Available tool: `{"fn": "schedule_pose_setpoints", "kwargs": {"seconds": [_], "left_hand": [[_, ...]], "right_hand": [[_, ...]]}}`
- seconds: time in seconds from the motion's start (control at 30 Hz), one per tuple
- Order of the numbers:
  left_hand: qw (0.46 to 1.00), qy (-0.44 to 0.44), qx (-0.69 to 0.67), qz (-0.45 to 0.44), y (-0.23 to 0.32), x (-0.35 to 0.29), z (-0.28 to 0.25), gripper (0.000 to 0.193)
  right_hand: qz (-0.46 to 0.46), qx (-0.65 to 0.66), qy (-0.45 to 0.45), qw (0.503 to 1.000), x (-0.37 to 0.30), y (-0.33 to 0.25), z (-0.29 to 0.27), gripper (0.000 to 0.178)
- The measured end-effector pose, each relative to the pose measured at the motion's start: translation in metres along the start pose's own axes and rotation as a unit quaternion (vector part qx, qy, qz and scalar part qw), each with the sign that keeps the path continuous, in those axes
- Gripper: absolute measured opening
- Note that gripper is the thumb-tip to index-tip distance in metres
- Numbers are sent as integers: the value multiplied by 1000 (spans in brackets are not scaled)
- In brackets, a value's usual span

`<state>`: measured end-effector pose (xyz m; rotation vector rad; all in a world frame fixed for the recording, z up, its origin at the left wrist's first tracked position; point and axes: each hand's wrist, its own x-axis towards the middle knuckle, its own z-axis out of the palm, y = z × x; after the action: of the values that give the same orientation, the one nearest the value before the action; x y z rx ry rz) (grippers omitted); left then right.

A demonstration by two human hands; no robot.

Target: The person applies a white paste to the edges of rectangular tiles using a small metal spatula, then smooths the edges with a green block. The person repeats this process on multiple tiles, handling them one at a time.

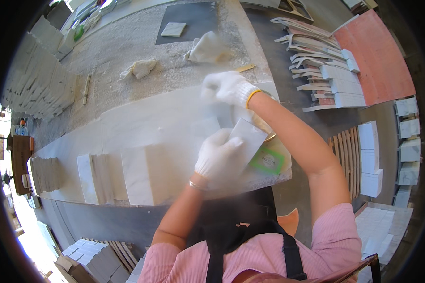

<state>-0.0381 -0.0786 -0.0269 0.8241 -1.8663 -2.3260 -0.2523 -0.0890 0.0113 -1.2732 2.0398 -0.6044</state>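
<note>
My left hand [215, 155], in a white knit glove, grips a white marble tile [248, 139] and holds it tilted above the near right end of the worktable. Beyond the tile, my right hand [229, 88] is raised in a white glove with a yellow cuff. Its fingers are curled closed; what they hold, if anything, is blurred. Below my right forearm lies a green square pad [270, 162] with a round pale label. A round container with a gold-coloured rim [270, 137] is partly hidden by that forearm and the tile.
Stacks of tiles [139, 177] stand along the table's near edge. Farther back lie a crumpled cloth [142, 69], a blurred white cloth [207, 47] and a dark board [193, 19] bearing one tile. Tall slab stacks [40, 87] rise at left. Palletised tiles [342, 82] stand at right.
</note>
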Motion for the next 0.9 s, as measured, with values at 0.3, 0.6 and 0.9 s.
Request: {"fn": "schedule_pose_setpoints", "kwargs": {"seconds": [0.3, 0.6, 0.9], "left_hand": [[1000, 5, -9, 5, -2, 3, -2, 37], [954, 96, 275, 72, 57, -4, 2, 30], [866, 168, 407, 236, 82, 0, 7, 35]], "right_hand": [[-77, -57, 150, 984, -56, 21, -33, 39], [103, -226, 173, 953, -176, 46, -45, 34], [72, -160, 214, 961, -185, 64, -26, 23]]}}
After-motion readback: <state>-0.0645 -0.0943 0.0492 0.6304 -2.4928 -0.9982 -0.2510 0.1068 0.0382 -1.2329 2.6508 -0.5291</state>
